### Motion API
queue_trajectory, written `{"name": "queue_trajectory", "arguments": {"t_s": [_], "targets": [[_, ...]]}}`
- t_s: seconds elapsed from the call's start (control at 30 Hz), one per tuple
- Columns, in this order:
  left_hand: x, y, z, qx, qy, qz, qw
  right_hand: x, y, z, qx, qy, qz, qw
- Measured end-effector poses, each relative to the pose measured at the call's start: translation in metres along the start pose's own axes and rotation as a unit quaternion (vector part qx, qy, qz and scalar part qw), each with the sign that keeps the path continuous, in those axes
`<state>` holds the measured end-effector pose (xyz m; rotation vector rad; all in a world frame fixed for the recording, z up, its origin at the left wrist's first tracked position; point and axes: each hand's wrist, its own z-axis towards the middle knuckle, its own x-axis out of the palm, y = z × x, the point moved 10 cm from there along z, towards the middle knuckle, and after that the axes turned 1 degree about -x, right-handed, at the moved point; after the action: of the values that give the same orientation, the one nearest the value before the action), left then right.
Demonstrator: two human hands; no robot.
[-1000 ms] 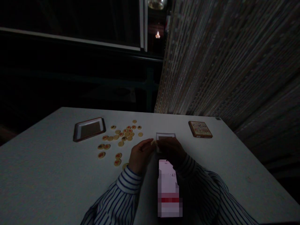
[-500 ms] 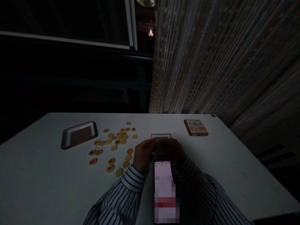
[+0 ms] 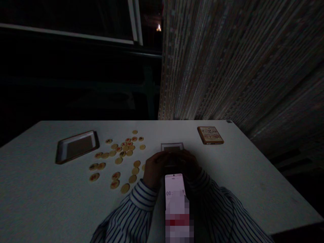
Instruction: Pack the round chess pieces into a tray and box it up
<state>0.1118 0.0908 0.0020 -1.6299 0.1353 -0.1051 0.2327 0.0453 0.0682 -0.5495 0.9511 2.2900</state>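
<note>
My left hand [image 3: 153,168] and my right hand [image 3: 189,163] meet in front of me, fingers curled inward and nearly touching. Deep shadow hides the fingertips, so whatever they grip cannot be made out. Just beyond and partly beneath them lies a small rectangular tray [image 3: 163,145] with a pale rim and darker bottom. A phone [image 3: 174,199] with a lit timer screen is below the hands, between my striped sleeves. Left of my left hand, several round Chinese chess pieces [image 3: 126,148] are scattered, some showing red or dark characters, others plain.
On the white table [image 3: 227,179], an open shallow box half [image 3: 79,146] with a brown rim sits at the far left. A flat box [image 3: 210,135] with a printed top rests at the back right. A string curtain [image 3: 202,67] hangs behind the table.
The view has tilted and shifted slightly, so the pieces and the open box half appear further left. Another piece shows beside my left hand. Both hands stay together over the small tray.
</note>
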Motion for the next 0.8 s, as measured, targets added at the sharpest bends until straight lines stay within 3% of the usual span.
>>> {"name": "queue_trajectory", "arguments": {"t_s": [0.2,0.37,0.53,0.67,0.8], "targets": [[-0.005,0.003,0.001,0.006,-0.012,0.024,1.000,0.008,-0.003,-0.001,-0.030,0.007,-0.029,0.999],[-0.006,-0.010,-0.001,0.023,-0.001,0.052,0.998,0.006,0.000,0.007,-0.057,0.020,-0.012,0.998],[-0.010,-0.018,-0.002,0.023,-0.021,0.053,0.998,0.023,0.000,0.019,-0.066,0.135,-0.018,0.989],[-0.013,-0.017,-0.002,0.024,-0.032,0.041,0.998,0.040,-0.003,0.027,-0.049,0.238,-0.101,0.965],[-0.012,-0.015,-0.001,0.026,-0.025,0.020,0.999,0.046,0.000,0.033,-0.054,0.291,-0.177,0.939]]}}
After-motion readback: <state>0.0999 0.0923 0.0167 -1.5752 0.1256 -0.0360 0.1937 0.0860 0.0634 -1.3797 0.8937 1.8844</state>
